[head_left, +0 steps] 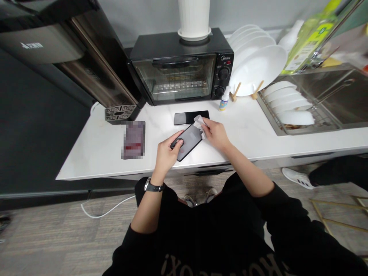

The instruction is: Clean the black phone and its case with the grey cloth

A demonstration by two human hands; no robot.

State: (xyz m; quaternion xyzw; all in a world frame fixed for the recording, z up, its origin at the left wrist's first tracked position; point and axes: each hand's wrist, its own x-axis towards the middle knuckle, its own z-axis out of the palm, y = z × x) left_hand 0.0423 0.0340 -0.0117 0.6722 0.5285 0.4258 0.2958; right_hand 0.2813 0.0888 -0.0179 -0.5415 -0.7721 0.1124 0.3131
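A grey-backed phone with a dark edge [189, 141] is tilted over the front of the white counter. My left hand [168, 151] grips its lower left end, the thumb on a dark round piece [177, 143] on the phone's back. My right hand [215, 132] pinches a crumpled white wipe [199, 123] against the phone's upper right end. Just behind lies a second phone [188, 117], flat with its black face up. Farther back, a small spray bottle [224, 99] with a white cap stands upright by the toaster oven.
A black toaster oven [178, 61] bears a white pot [194, 17]. Plates [258, 69] stand in a wooden rack at right, beside a sink [330, 111] with bowls. A dispenser [100, 65] and a blurred-out packet [134, 140] are at left. Another person's shoe [297, 178] shows at right.
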